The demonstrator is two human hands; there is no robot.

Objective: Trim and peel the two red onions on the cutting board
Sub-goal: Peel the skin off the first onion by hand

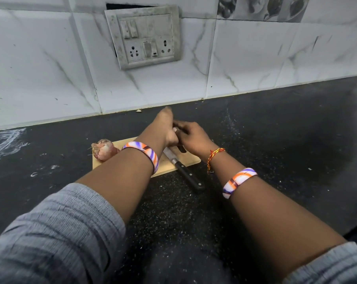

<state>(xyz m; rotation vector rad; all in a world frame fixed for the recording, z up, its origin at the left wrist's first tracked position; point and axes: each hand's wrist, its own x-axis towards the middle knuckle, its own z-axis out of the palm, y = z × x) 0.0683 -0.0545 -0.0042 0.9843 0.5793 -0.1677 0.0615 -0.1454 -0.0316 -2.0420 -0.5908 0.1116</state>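
From the head view, one red onion (103, 149), papery skin and root tuft still on, lies at the left end of the wooden cutting board (189, 160). The left hand (165, 130) and right hand (191, 140) meet above the board, fingers curled together; what they hold is hidden. A black-handled knife (185, 173) lies across the board's near edge. Black speckled counter (276, 140), marbled white tiles (40, 68), a grimy switchboard (143, 35).

Dim, flat indoor light; soft shadows, slight motion blur, wide-angle bending at the edges.
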